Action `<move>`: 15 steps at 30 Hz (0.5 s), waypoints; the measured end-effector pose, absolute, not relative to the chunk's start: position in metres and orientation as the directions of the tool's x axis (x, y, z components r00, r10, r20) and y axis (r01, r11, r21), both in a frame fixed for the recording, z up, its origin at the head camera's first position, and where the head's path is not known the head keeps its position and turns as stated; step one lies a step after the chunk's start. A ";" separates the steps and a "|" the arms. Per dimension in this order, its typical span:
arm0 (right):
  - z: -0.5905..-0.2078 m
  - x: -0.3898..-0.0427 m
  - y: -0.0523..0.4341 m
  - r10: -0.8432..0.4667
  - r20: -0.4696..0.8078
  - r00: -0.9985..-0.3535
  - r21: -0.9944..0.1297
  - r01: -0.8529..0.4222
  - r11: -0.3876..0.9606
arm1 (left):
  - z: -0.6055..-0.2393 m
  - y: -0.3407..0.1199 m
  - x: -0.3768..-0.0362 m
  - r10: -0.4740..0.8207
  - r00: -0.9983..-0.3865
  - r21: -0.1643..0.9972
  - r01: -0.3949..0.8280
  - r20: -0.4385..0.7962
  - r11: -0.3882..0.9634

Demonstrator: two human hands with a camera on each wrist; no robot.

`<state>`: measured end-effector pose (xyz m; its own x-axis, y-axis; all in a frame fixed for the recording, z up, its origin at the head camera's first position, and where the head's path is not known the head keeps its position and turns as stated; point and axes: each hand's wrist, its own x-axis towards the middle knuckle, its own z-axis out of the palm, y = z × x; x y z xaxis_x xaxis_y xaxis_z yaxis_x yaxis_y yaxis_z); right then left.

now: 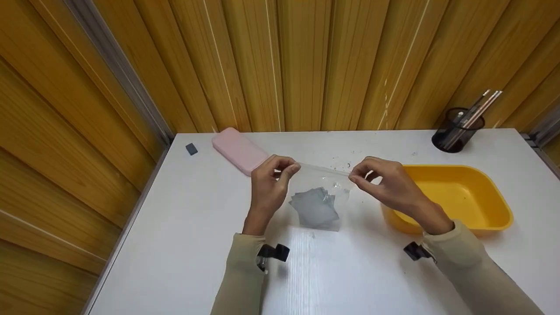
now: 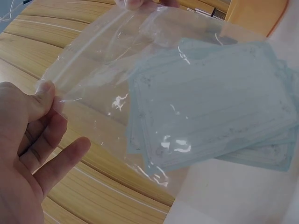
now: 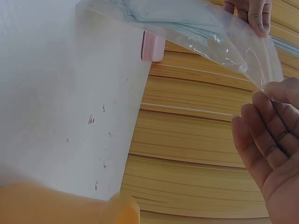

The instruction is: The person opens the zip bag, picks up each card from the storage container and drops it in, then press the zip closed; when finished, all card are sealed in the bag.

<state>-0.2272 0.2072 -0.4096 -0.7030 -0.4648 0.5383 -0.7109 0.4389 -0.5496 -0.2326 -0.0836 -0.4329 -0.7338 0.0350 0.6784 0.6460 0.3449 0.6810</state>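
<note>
Between the hands, above the white table point(image 1: 183, 245), hangs a clear plastic bag point(image 1: 321, 199) — thin, limp, slippery film, best taken by its stiffer top strip. The left hand point(image 1: 269, 186) pinches one top corner, the right hand point(image 1: 387, 183) the other. Inside lie flat pale-blue cards point(image 2: 210, 102) — light and bendable, probably.

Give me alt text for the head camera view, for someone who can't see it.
Two hands, left hand and right hand, pinch the top corners of a clear plastic bag holding grey-blue cards above a white table. A yellow tray sits right, a pink case behind.
</note>
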 end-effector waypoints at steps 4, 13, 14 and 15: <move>-0.410 -0.227 0.208 -0.458 0.533 -0.712 -0.558 -0.702 0.442 | -0.433 -0.084 -0.233 0.039 -0.731 0.680 0.651 0.681 0.338; -0.416 -0.224 0.206 -0.354 0.558 -0.750 -0.615 -0.661 0.430 | -0.433 -0.086 -0.233 0.073 -0.765 0.734 0.636 0.640 0.236; -0.418 -0.223 0.205 -0.343 0.560 -0.754 -0.625 -0.656 0.422 | -0.432 -0.086 -0.232 0.076 -0.769 0.741 0.634 0.635 0.221; -0.419 -0.223 0.205 -0.334 0.561 -0.757 -0.636 -0.653 0.412 | -0.432 -0.086 -0.233 0.075 -0.772 0.747 0.631 0.631 0.210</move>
